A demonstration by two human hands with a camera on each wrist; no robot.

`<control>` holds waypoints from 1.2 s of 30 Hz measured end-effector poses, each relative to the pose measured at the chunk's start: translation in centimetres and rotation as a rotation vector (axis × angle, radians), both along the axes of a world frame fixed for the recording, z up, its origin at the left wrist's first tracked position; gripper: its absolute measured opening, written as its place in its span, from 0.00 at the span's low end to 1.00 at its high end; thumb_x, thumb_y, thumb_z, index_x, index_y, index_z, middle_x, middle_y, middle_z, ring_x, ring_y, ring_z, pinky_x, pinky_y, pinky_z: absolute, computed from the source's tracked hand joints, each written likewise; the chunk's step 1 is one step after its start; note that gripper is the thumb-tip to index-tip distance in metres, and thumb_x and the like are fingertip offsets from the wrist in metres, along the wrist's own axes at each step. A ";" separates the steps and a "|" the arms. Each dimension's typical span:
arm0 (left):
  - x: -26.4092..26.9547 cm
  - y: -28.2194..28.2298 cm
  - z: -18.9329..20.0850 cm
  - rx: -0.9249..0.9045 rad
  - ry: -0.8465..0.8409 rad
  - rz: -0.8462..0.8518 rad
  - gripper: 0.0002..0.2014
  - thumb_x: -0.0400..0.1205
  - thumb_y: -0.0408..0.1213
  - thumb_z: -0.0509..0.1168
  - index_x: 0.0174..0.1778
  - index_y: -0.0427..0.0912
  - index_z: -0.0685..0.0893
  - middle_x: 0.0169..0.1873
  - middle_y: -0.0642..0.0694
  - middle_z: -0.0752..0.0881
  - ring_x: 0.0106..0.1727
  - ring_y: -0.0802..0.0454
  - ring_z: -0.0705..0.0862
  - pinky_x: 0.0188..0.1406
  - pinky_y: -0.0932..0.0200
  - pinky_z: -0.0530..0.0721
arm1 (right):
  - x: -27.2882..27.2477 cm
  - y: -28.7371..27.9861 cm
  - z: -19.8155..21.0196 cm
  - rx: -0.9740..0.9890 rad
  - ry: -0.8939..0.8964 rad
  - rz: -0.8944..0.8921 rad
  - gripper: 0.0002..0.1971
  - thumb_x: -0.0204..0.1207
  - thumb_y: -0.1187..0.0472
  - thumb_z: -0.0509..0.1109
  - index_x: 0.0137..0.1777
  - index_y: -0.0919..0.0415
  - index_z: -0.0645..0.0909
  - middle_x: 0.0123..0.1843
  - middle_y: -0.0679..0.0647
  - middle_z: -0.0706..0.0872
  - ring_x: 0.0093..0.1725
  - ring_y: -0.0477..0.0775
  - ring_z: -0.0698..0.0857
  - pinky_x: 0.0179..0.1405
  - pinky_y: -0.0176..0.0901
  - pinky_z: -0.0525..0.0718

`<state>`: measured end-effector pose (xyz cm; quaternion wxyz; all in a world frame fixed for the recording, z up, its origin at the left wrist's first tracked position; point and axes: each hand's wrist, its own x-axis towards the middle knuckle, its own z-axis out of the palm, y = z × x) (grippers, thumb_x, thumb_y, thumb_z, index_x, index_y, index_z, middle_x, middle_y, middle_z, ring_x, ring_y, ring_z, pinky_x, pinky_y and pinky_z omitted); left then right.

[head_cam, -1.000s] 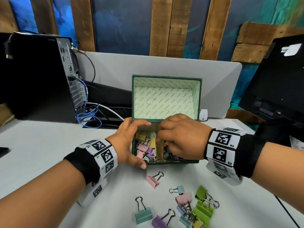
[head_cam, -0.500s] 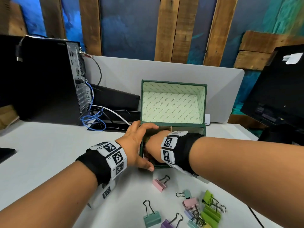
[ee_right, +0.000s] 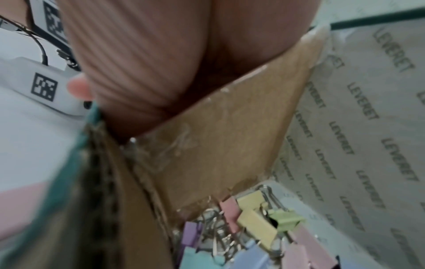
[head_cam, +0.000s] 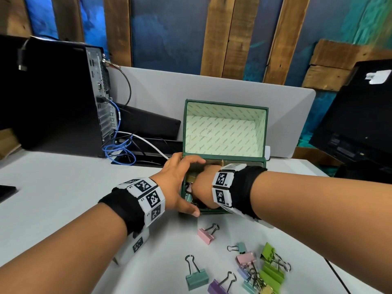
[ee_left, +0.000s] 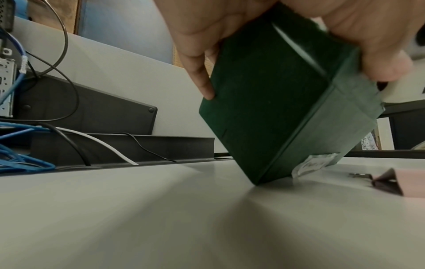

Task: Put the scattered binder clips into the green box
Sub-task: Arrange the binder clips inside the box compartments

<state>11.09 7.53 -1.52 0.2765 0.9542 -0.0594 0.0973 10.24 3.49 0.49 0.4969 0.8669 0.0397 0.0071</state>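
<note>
The green box stands on the white table with its lid raised. My left hand grips its left end, thumb on the front wall and a finger on the back; in the left wrist view the box leans on one lower edge. My right hand reaches into the box, fingers hidden behind a brown cardboard divider. Several pastel binder clips lie inside. Loose on the table are a pink clip, a teal clip, a purple clip and a green cluster.
A black computer tower with blue cables stands at the back left. A black monitor is at the right. A grey partition runs behind the box. A dark object sits at the left edge.
My right hand went from hovering over the box's middle down into its left part, the forearm swinging across in front. My left hand kept its hold on the box.
</note>
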 end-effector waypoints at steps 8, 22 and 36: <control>0.1 0.1 -0.1 0.014 -0.010 0.001 0.52 0.52 0.49 0.84 0.60 0.75 0.52 0.65 0.54 0.59 0.72 0.52 0.64 0.74 0.49 0.70 | 5.6 -7.9 2.3 0.128 0.546 0.814 0.13 0.76 0.59 0.68 0.59 0.61 0.82 0.49 0.54 0.83 0.51 0.55 0.82 0.50 0.44 0.80; 0.1 0.0 -0.2 0.021 0.004 0.034 0.52 0.53 0.50 0.83 0.60 0.77 0.50 0.68 0.52 0.59 0.73 0.50 0.64 0.74 0.46 0.71 | 6.3 -15.7 7.7 0.699 0.484 0.951 0.06 0.74 0.54 0.67 0.48 0.41 0.77 0.42 0.40 0.82 0.49 0.45 0.78 0.55 0.40 0.78; 0.2 -0.3 0.0 0.028 0.005 0.036 0.51 0.53 0.48 0.84 0.59 0.75 0.53 0.69 0.51 0.58 0.73 0.52 0.63 0.75 0.52 0.66 | 8.6 -19.2 4.2 0.741 0.347 0.893 0.12 0.76 0.53 0.67 0.59 0.47 0.79 0.56 0.46 0.82 0.58 0.51 0.79 0.60 0.39 0.70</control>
